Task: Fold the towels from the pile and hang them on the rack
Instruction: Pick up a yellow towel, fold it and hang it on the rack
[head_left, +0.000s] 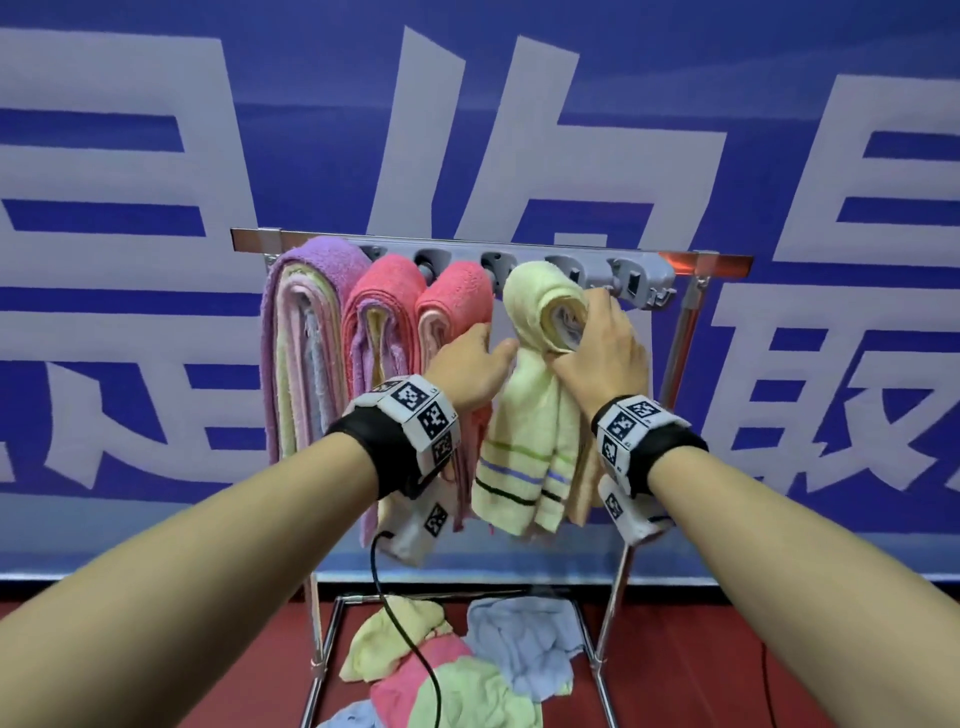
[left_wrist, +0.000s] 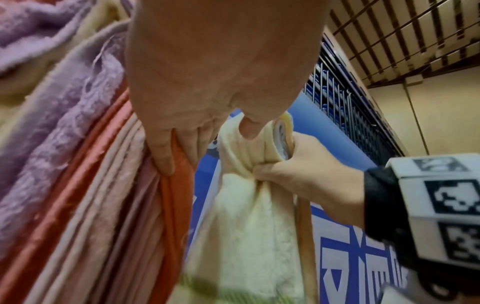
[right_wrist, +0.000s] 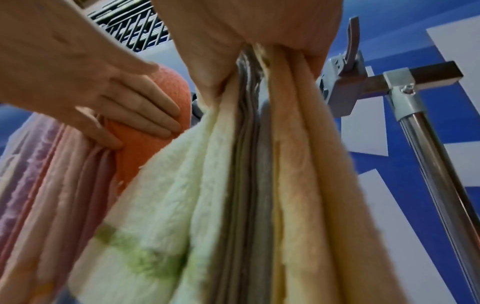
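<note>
A pale yellow-green towel (head_left: 524, 415) with striped ends hangs folded over a peg of the rack (head_left: 644, 283). My right hand (head_left: 587, 332) grips its bunched top just below the peg. The right wrist view shows that hand (right_wrist: 259, 49) squeezing several layers together: yellow-green (right_wrist: 168, 195), grey and tan. My left hand (head_left: 478, 348) lies with straight fingers against the neighbouring coral towel (head_left: 452, 296), its thumb touching the yellow-green one. In the left wrist view the fingers (left_wrist: 166, 160) press flat on the coral folds (left_wrist: 171, 205). The unfolded pile (head_left: 457, 675) lies on the floor under the rack.
A purple bundle (head_left: 306, 312) and a pink bundle (head_left: 379, 322) hang on the left pegs. The peg at the rack's right end is bare. Steel posts (head_left: 680, 332) frame the rack before a blue banner. A black cable (head_left: 395, 613) dangles from my left wrist.
</note>
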